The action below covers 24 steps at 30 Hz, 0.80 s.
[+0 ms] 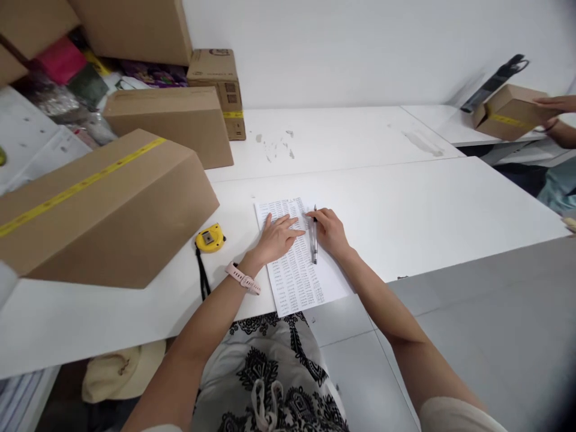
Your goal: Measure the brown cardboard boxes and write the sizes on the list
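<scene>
A sheet of paper [294, 282] covered in printed columns lies at the front edge of the white table, its lower end jutting past the edge. On it rests my left hand [279, 237], fingers stretched out and spread over the rows. My right hand [331, 231] is at the sheet's right side, its index finger reaching over the upper part of a pen [315, 249]. The bent fingers of that hand appear closed on the pen, which points away from me; the thumb's contact is hard to see.
A yellow tape measure [210, 238] with a black strap sits left of the paper. Beyond it lies a large taped carton [112, 210], with more cardboard boxes [171, 120] behind. At far right, another person's hands [555, 114] hold a small taped box [508, 113].
</scene>
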Motion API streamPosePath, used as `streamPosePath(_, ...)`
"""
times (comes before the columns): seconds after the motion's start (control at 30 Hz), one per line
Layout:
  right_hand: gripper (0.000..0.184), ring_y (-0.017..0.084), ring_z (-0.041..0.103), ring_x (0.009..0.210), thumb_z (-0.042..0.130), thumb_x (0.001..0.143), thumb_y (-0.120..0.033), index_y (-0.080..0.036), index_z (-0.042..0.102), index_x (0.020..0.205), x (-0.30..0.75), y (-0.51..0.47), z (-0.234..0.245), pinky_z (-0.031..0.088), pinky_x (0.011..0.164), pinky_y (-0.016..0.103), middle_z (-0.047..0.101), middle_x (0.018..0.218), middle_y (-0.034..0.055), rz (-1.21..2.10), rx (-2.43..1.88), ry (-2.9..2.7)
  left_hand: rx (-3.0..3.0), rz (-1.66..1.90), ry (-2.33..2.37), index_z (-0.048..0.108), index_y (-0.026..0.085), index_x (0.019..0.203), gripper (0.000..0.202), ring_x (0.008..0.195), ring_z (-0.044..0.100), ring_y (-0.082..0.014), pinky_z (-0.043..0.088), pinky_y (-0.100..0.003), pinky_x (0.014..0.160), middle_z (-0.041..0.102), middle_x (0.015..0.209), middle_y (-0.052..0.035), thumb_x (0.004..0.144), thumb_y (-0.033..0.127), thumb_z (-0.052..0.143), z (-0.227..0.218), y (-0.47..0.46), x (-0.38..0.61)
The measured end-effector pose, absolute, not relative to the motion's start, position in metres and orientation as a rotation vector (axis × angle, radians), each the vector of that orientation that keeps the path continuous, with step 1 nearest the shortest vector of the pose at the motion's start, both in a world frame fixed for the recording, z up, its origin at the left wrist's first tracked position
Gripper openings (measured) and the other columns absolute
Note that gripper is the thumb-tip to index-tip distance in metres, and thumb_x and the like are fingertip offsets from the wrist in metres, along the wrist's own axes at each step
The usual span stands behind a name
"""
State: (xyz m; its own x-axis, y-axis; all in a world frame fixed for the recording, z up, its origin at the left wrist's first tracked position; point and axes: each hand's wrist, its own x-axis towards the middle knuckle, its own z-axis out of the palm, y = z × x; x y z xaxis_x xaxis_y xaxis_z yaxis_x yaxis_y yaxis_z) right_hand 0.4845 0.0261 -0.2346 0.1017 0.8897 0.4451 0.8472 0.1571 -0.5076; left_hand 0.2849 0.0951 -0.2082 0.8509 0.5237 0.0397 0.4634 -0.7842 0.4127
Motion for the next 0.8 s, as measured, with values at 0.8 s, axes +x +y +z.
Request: streamPosePath(0.8, 0.045, 0.031, 0.065, 0.101, 0.045, 0.094, -0.038, -0.015, 0.063, 0.127, 0.449, 0.044, -0.199, 0.054, 0.09, 0.049, 0.072, 0.106, 0.0155, 0.288, -1.715, -1.762, 2.001, 0.78, 1.56, 0.065, 0.017, 0.115, 0.034, 0.118, 0.057, -0.0308, 0.04, -0.048, 0.104, 0.069, 0.118, -0.0142, 0.081, 0.013, 0.065, -0.181, 0.078, 0.142)
